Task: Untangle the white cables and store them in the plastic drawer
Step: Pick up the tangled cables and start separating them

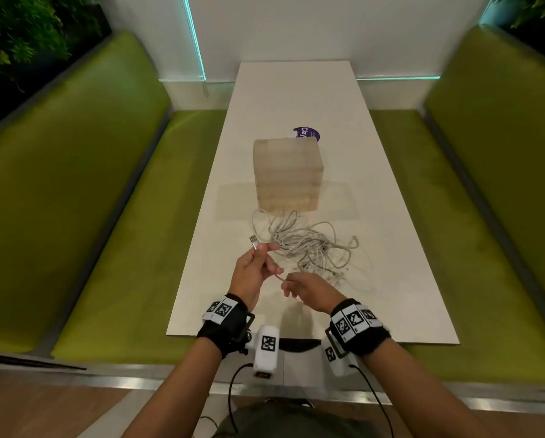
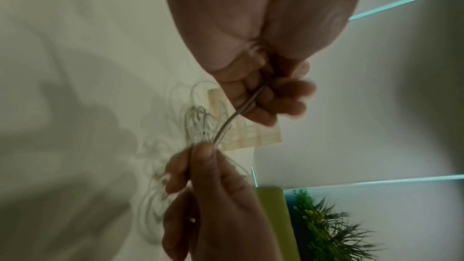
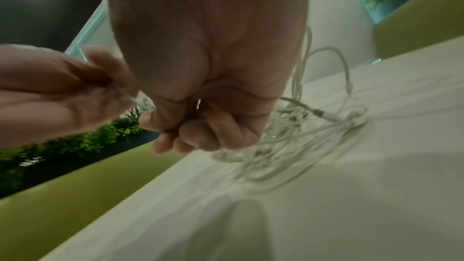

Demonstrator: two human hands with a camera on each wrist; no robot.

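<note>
- Near the front edge of the tabletop [image 1: 391,279], raised above it: left hand [image 1: 253,273], palm turned inward, thumb and fingers curled round one white cable [image 1: 266,263]. A metal USB plug [image 1: 253,241] sticks up past the fingertips toward the left edge.
- Just right of it, also lifted: right hand [image 1: 309,290], knuckles up, fingers curled, pinching the same cable a short way along. In the left wrist view the strand [image 2: 236,114] runs taut between the two grips.
- Right hand from its own wrist view [image 3: 208,78]: fingers folded into the palm; the cable inside the grip is hidden. The left hand [image 3: 57,90] shows at the picture's left edge, blurred.
- Middle of the tabletop, slightly nearer the front edge: tangled white cables [image 1: 315,248], a loose heap of loops lying flat, with strands trailing toward the right edge and back toward the hands. Same heap in the right wrist view [image 3: 301,130], one loop standing up off the surface.
- Beyond the heap, at the centre of the tabletop: plastic drawer [image 1: 288,175], a translucent stacked unit, all tiers closed. The far loops of the heap lie just at its base.
- Behind the drawer unit: purple round sticker [image 1: 307,132], partly covered by it.
- Along both long edges of the tabletop: green bench seats [image 1: 107,216].
</note>
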